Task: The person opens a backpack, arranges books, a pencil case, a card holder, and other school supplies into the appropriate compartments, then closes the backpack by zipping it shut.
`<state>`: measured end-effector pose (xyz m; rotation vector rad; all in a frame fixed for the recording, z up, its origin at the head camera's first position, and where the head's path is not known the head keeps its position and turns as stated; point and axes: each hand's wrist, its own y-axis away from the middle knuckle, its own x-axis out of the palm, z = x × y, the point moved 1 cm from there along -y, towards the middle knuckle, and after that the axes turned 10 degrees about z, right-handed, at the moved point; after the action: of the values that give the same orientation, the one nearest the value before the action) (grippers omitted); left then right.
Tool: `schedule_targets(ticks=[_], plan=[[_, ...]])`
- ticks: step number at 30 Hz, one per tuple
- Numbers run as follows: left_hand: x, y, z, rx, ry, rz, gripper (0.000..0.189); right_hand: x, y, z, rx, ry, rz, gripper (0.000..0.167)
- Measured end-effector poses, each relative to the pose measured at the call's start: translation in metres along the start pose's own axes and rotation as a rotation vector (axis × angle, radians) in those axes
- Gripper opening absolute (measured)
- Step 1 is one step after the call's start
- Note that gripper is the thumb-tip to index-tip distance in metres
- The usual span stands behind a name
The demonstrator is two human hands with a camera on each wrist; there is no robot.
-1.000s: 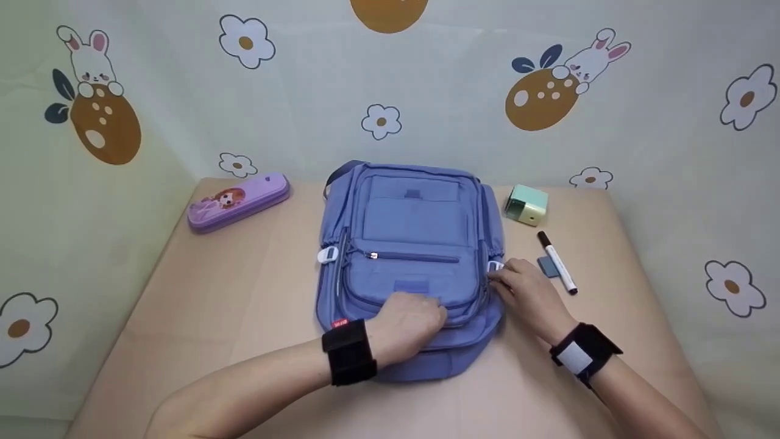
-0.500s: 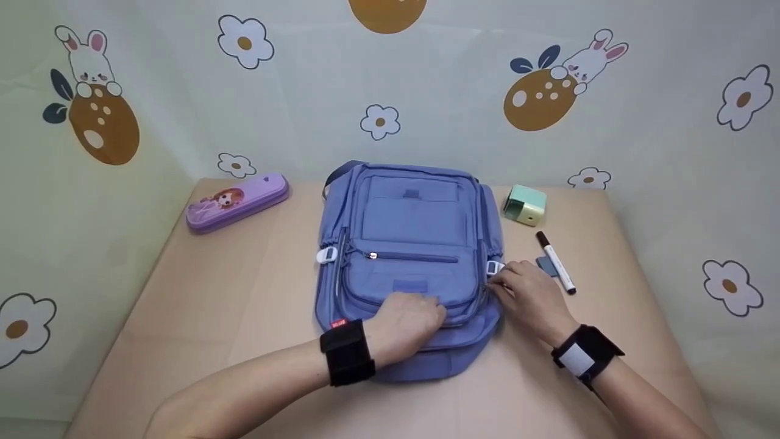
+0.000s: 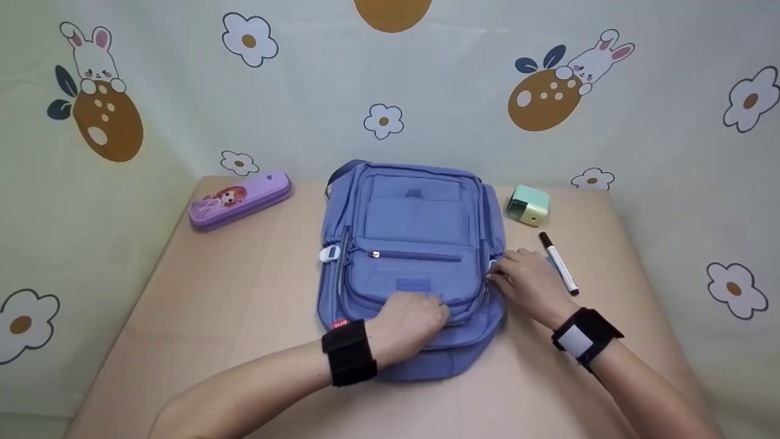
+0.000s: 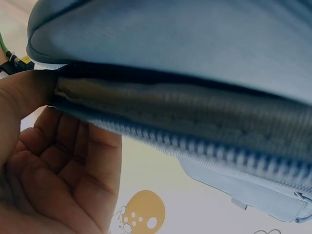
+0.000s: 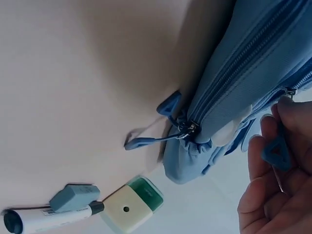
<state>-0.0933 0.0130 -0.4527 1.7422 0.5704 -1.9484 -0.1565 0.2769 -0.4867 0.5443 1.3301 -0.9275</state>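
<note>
A blue backpack (image 3: 420, 222) lies front side up on the table, its front compartment partly unzipped. My left hand (image 3: 409, 326) grips the lower front edge of that compartment. In the left wrist view, thumb and fingers pinch the fabric beside a row of zipper teeth (image 4: 209, 148), and a gap shows into the compartment. At the bag's right side my right hand (image 3: 533, 285) pinches a zipper pull; its blue triangular tab (image 5: 278, 153) hangs against the fingers in the right wrist view. Another pair of zipper pulls (image 5: 168, 105) dangles from the bag, untouched.
A purple pencil case (image 3: 241, 201) lies at the back left of the table. To the bag's right are a green and cream pencil sharpener (image 3: 529, 205), a white marker (image 3: 559, 263) and a grey-blue eraser (image 5: 74, 197), mostly hidden behind my right hand in the head view.
My right hand has slid a little up along the bag's right side and now covers more of the white buckle and the eraser. The left hand keeps its grip in place.
</note>
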Motion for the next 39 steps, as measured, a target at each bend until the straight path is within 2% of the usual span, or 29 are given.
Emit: schedule_targets(ticks=[8,15,19,26,31,36,39], plan=[[0.0,-0.001,0.001,0.007,0.016,-0.011,0.014,-0.005,-0.007,-0.001,0.083,-0.049,0.053,0.008],[0.0,0.001,0.0,-0.001,0.031,0.039,0.011,-0.009,-0.008,-0.004,0.127,-0.04,0.045,0.006],[0.0,0.001,0.0,-0.005,0.027,0.056,0.01,-0.011,-0.01,-0.006,0.111,-0.023,0.037,0.007],[0.002,0.003,0.0,-0.007,0.02,0.039,0.011,-0.007,-0.029,-0.017,0.1,0.047,-0.015,0.003],[0.004,0.003,-0.001,-0.007,0.019,0.019,0.013,-0.003,-0.048,-0.03,0.138,0.075,-0.027,0.008],[0.005,0.002,-0.002,-0.006,0.018,0.039,0.011,0.002,-0.058,-0.037,0.186,0.079,-0.019,0.012],[0.005,0.002,-0.002,-0.01,0.026,0.054,0.011,0.005,-0.059,-0.037,0.186,0.082,-0.026,0.012]])
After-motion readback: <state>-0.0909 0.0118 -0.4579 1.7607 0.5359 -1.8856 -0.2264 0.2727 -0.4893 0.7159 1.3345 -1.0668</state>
